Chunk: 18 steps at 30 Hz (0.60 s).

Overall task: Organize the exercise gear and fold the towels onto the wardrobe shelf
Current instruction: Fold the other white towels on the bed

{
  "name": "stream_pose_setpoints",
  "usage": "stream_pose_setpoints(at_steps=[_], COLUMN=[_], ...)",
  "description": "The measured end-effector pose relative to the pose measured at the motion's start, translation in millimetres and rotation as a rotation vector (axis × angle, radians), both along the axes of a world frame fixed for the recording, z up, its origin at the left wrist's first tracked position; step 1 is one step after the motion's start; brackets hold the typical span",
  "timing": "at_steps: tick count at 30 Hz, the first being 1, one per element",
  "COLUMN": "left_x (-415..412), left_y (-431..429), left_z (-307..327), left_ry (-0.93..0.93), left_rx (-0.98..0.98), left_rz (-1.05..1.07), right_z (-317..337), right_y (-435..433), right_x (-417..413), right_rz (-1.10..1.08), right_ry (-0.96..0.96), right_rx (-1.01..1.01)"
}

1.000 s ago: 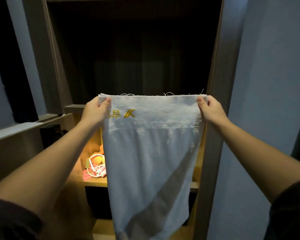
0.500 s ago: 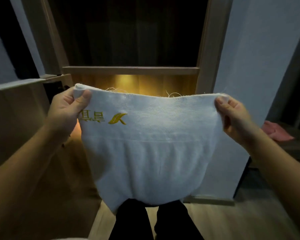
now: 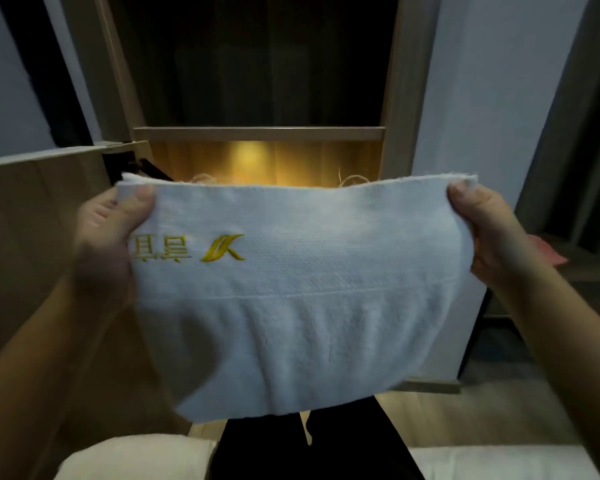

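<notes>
The left hand (image 3: 106,233) and right hand (image 3: 482,230) each pinch a top corner of the white towel (image 3: 291,306). The towel hides most of the lit wardrobe shelf (image 3: 257,133).

Bare left hand (image 3: 108,237), bare right hand (image 3: 482,233), 2 bare forearms (image 3: 551,341), plain black trousers (image 3: 326,448).

Stretched towel (image 3: 302,306) screens the lit wardrobe compartment (image 3: 250,161)
</notes>
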<state>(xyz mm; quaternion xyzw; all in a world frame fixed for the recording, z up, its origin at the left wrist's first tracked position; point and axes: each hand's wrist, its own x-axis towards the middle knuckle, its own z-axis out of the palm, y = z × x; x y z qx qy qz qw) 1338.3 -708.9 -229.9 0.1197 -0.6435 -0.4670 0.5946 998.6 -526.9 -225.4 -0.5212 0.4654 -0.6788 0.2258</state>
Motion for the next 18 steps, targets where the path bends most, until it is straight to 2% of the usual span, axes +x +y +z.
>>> stream_pose_setpoints(at_steps=[3, 8, 14, 16, 18], left_x=[-7.8, -14.0, -37.7, -47.7, -51.2], left_y=[0.7, -23.7, -60.4, -70.4, -76.1], left_z=[-35.3, -116.0, -217.1, -245.7, -269.8], left_ry=[-0.059, -0.243, -0.473, -0.57, -0.745], left_rx=[0.155, 0.464, 0.797, 0.904, 1.008], left_rz=[-0.026, 0.028, 0.128, 0.161, 0.136], right_z=[-35.0, -116.9, -218.1, -245.8, -267.3], right_y=[-6.2, -28.6, -72.1, -83.5, -90.3], right_x=[-0.8, -3.0, -14.8, -17.0, -19.8], right_rz=[-0.032, -0.073, -0.237, -0.279, -0.276], right_ry=[-0.048, -0.25, -0.393, -0.405, -0.319], right_rx=[0.118, 0.346, 0.742, 0.878, 1.036])
